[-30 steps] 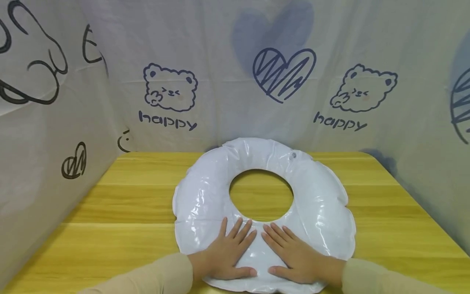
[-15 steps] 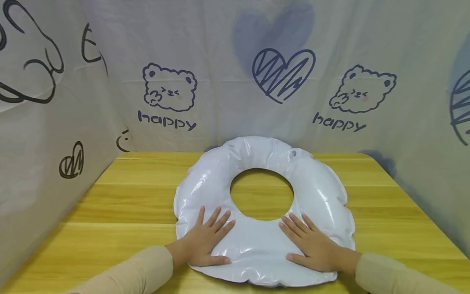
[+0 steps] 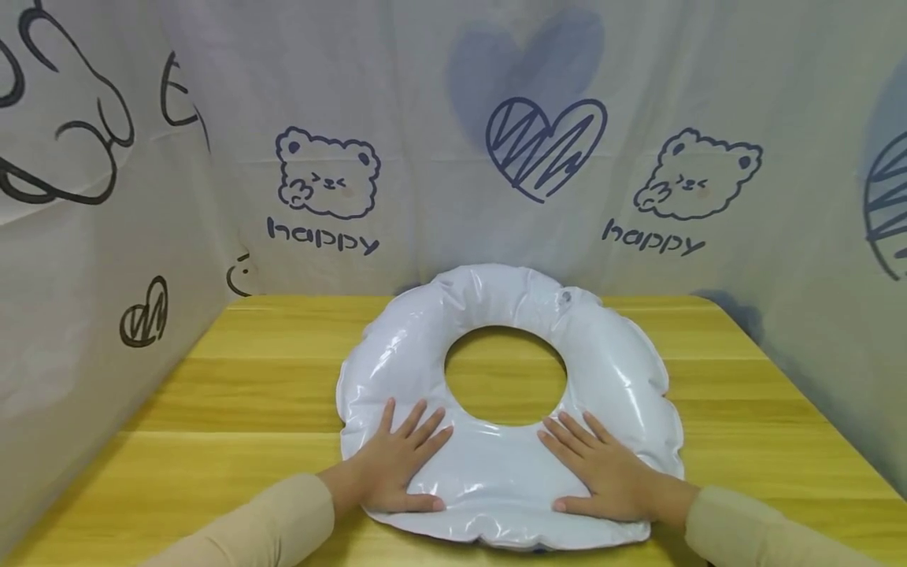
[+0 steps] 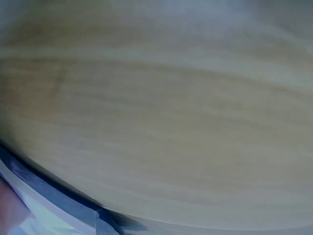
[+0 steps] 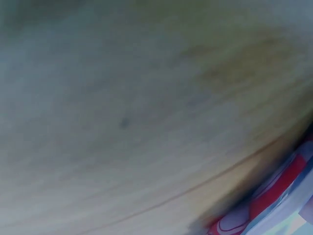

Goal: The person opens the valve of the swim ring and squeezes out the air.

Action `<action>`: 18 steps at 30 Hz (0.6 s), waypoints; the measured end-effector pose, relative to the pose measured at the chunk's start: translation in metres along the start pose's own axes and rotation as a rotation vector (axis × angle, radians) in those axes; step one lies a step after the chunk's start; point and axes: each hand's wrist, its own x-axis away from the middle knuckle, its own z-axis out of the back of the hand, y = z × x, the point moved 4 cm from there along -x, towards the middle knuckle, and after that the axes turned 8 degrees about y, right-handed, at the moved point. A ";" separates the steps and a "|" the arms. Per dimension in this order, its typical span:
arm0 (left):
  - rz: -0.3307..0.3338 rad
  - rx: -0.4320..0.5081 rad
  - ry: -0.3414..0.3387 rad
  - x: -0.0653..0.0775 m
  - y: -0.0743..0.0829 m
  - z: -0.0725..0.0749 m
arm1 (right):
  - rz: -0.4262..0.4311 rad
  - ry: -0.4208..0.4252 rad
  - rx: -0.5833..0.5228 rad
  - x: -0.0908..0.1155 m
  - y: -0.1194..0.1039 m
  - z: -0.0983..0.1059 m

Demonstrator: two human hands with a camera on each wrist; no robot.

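Observation:
A white, shiny inflatable swim ring point(image 3: 496, 472) lies on the wooden table point(image 3: 234, 378), with a small clear valve point(image 3: 565, 298) at its far right. On the near left part of the ring rests my left hand point(image 3: 397, 465), palm down, fingers straight and spread. My right hand point(image 3: 602, 472) presses flat on the near right part, thumb pointing inward. In the left wrist view a sliver of the ring's edge point(image 4: 63, 208) shows at the lower left. The right wrist view catches its underside point(image 5: 274, 196), patterned in red and white.
Pale cloth point(image 3: 439, 197) hangs behind the table, printed with bears, hearts and the word "happy". More cloth point(image 3: 71, 394) stands along the left side. Table surface shows through the ring's round hole and on both sides of it.
Both hands have moved apart, left hand leftward and right hand rightward, over the ring's near part. The near surface between them has smoothed. Over the last half second they stay almost still.

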 end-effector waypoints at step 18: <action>0.137 0.047 0.178 -0.003 -0.028 -0.017 | -0.246 0.036 -0.027 0.008 0.037 -0.010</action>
